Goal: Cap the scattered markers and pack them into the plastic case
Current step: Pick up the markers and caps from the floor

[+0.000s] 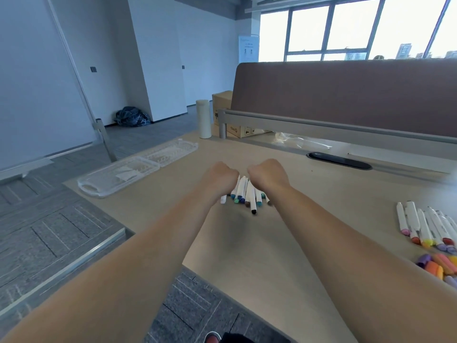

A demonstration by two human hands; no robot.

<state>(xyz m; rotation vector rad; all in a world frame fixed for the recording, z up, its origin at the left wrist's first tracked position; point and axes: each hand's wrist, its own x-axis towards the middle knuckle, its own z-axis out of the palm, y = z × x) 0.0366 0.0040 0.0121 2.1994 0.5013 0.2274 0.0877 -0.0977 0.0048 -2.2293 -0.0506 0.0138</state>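
both hands bunching a cluster of capped markers, case still empty

lowest in the frame, two bare forearms reach up from the bottom corners and meet at centre. at the lower right edge lies a heap of loose caps [439, 266] in purple, orange and pink, and just above it a row of white markers [424, 226] with pink, red, yellow and purple ends, lying side by side on the wooden surface [309, 219]. whether those ends are caps or bare tips is too small to tell, but the loose caps beside them suggest this group is not yet finished.

at centre the left hand [220, 178] and the right hand [268, 175] are curled knuckles-up, close together, on either side of a bundle of markers [247, 194] with blue, teal, brown and black ends pointing toward the camera. each grip looks closed around the far ends of the bundle, though the fingers are hidden under the hands, so how many markers each one holds cannot be told. one marker with a black end sticks out nearer than the rest.

further off, in the middle left of the frame, the clear plastic case [128, 173] lies opened flat near the surface's left edge, well apart from the hands. no markers show inside it.

by my reading, the cool-coloured batch is capped and being gathered; packing has not begun, and the warm-coloured group at lower right is left to cap.
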